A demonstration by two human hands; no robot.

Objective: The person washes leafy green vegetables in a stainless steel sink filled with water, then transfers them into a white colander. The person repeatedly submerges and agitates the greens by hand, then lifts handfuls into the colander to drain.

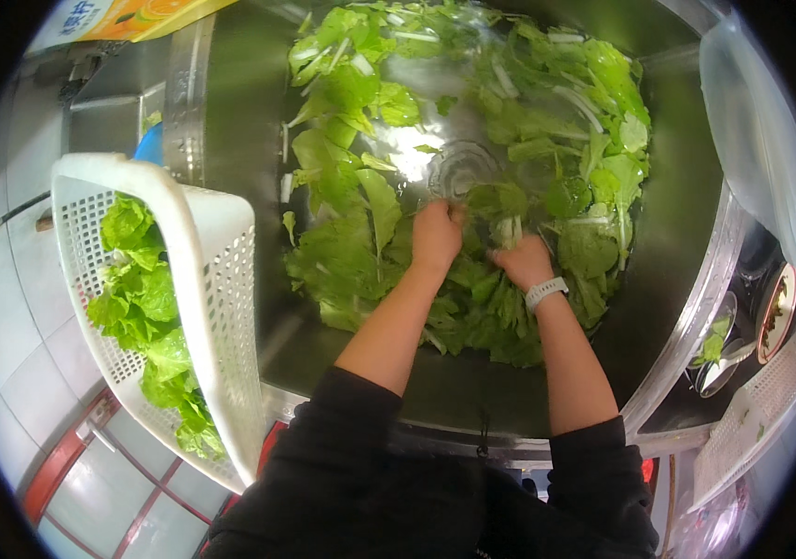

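Loose leafy greens (pixel 342 244) with pale stems float in the water of a deep stainless steel sink (pixel 454 398). My right hand (pixel 527 260), with a pale watch band on its wrist, grips a bunch of greens (pixel 511 227) by the white stems. Its leaves point away from me, at the water surface. My left hand (pixel 437 234) is beside that bunch, fingers curled and blurred at the water; whether it pinches a leaf is unclear. Ripples spread in the water just beyond it. Other leaves lie around and below both hands.
A white perforated plastic basket (pixel 226 279) holding lettuce-like greens (pixel 153 293) stands at the sink's left. On the right are a translucent plastic sheet or tub (pixel 750 140), a dish of food (pixel 775 314) and another white basket (pixel 747 419). A printed yellow package (pixel 153 21) is at upper left.
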